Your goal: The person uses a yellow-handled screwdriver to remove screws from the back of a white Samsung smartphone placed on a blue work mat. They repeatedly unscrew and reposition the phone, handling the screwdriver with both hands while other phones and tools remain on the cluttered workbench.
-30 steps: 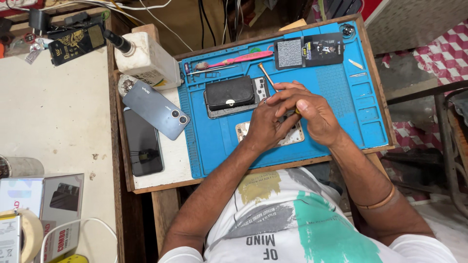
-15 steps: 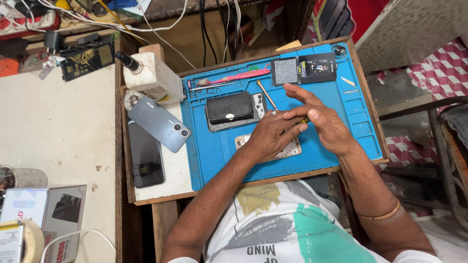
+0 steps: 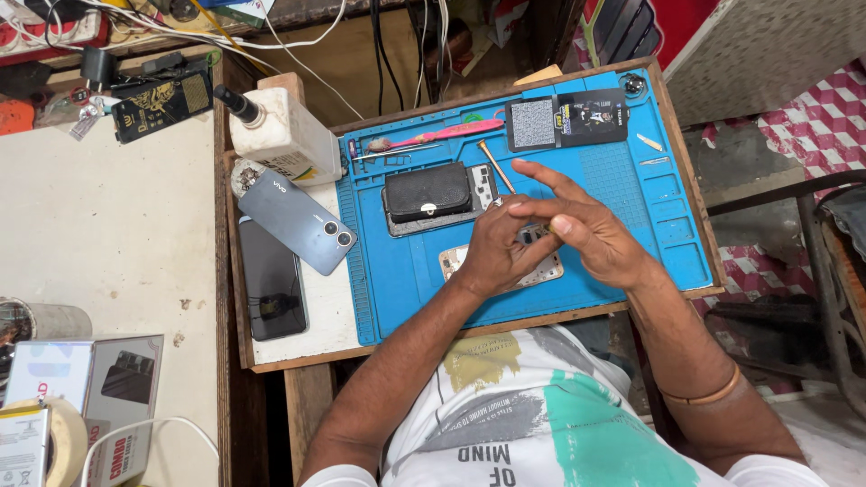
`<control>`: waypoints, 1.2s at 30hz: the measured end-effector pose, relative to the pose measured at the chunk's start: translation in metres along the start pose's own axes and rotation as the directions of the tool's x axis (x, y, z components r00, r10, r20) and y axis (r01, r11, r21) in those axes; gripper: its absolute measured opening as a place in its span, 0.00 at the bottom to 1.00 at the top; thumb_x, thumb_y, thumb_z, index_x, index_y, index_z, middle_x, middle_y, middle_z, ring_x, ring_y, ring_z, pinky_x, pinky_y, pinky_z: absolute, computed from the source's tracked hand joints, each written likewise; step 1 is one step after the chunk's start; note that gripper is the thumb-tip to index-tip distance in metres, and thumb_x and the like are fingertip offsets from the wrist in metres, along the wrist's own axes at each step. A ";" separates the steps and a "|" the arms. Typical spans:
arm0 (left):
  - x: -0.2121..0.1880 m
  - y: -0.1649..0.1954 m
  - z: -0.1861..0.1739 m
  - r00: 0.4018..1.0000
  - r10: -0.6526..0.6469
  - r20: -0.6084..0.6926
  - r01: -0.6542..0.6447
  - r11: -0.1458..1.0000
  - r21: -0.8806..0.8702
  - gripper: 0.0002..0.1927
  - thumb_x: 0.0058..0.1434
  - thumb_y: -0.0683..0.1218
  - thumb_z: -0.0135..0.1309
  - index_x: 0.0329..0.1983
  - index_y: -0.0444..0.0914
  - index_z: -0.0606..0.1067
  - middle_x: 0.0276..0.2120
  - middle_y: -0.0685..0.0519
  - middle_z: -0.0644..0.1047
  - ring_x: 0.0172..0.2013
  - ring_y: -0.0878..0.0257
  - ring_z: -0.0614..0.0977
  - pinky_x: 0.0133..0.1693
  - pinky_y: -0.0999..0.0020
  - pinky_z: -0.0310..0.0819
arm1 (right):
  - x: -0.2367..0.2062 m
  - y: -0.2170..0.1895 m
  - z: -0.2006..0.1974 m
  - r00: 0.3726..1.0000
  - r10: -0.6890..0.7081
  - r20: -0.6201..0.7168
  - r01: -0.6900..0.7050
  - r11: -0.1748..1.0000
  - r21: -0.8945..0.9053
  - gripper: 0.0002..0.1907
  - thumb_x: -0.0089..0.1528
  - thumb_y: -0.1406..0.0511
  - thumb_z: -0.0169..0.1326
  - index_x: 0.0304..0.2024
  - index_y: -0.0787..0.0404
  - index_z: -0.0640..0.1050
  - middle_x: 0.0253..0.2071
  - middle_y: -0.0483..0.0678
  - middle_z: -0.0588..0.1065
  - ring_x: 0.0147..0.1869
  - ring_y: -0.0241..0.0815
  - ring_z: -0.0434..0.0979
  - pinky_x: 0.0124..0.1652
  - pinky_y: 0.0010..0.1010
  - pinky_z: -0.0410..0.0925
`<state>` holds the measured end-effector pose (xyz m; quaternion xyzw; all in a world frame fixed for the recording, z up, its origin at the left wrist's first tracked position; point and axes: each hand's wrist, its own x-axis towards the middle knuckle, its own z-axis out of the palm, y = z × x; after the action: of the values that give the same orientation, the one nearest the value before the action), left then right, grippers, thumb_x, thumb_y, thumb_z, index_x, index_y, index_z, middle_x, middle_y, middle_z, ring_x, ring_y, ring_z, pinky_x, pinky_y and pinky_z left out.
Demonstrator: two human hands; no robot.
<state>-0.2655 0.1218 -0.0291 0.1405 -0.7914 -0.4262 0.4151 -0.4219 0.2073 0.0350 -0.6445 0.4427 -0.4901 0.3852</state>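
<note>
1. At the far left, a pale worktop [image 3: 99, 234] is seen with boxes and a tape roll at its near corner; none of it is touched.
2. On the white board beside it, a dark phone [image 3: 271, 280] is laid face up, and a blue-grey phone [image 3: 296, 221] is laid across its upper end, camera side up. A white bottle [image 3: 284, 135] lies on its side just above them.
3. On the blue repair mat [image 3: 631, 194], a black phone body [image 3: 428, 192] is set on a grey frame, with a pink tool [image 3: 451, 133] and thin tweezers above it.
4. The left hand [image 3: 492, 252] is closed over the opened phone [image 3: 505, 266] at the mat's middle, which is pressed down and largely hidden under the fingers. Whether a small part is pinched cannot be told.
5. A screwdriver [image 3: 496, 167] is seen lying on the mat just above the hands, apart from both.
6. The right hand [image 3: 591, 234] is held spread and empty, fingers fanned above the opened phone. A second ago it was folded tight against the left hand over the work; it has since been lifted and opened, so the close fingertip work appears to have been let go.
</note>
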 end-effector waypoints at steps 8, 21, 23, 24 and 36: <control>0.000 0.000 0.005 0.992 0.049 0.115 -0.054 0.998 0.040 0.18 0.70 0.50 0.58 0.58 0.36 0.76 0.48 0.47 0.81 0.49 0.52 0.83 0.52 0.56 0.75 | -0.001 0.008 -0.013 0.993 -0.010 -0.119 0.014 0.999 0.031 0.26 0.76 0.51 0.39 0.60 0.62 0.77 0.75 0.59 0.64 0.80 0.55 0.61 0.76 0.50 0.55; 0.007 -0.001 -0.013 0.981 -0.134 0.143 0.161 0.967 -0.197 0.16 0.63 0.50 0.65 0.51 0.39 0.80 0.42 0.50 0.84 0.43 0.60 0.88 0.46 0.63 0.82 | 0.003 0.011 -0.001 0.998 -0.041 -0.045 0.044 0.997 0.071 0.28 0.76 0.50 0.38 0.56 0.65 0.77 0.67 0.61 0.70 0.74 0.55 0.68 0.71 0.48 0.65; 0.009 -0.004 -0.014 0.968 -0.137 0.211 0.187 0.953 -0.237 0.15 0.66 0.50 0.63 0.53 0.40 0.81 0.43 0.50 0.85 0.43 0.61 0.88 0.47 0.64 0.82 | 0.005 0.009 -0.006 0.995 -0.070 -0.075 0.072 0.997 0.031 0.28 0.76 0.49 0.36 0.54 0.65 0.76 0.61 0.59 0.73 0.75 0.56 0.66 0.69 0.47 0.66; 0.010 -0.005 -0.014 0.968 -0.127 0.219 0.185 0.945 -0.271 0.15 0.68 0.50 0.62 0.54 0.40 0.81 0.44 0.50 0.85 0.44 0.62 0.88 0.48 0.65 0.82 | 0.004 0.008 -0.005 0.996 -0.042 -0.085 0.048 0.997 0.065 0.28 0.76 0.49 0.36 0.55 0.65 0.77 0.64 0.59 0.72 0.73 0.55 0.68 0.69 0.46 0.67; 0.011 -0.015 -0.008 0.977 -0.103 0.189 0.171 0.906 -0.388 0.15 0.64 0.49 0.66 0.50 0.38 0.81 0.38 0.53 0.85 0.41 0.66 0.86 0.45 0.69 0.82 | -0.003 0.011 -0.001 0.997 -0.014 -0.074 0.016 0.999 0.033 0.30 0.79 0.49 0.36 0.55 0.66 0.78 0.69 0.59 0.70 0.70 0.51 0.72 0.69 0.42 0.67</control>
<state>-0.2679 0.1026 -0.0327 0.0722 -0.7066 -0.6177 0.3376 -0.4258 0.2061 0.0240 -0.6228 0.4436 -0.5238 0.3755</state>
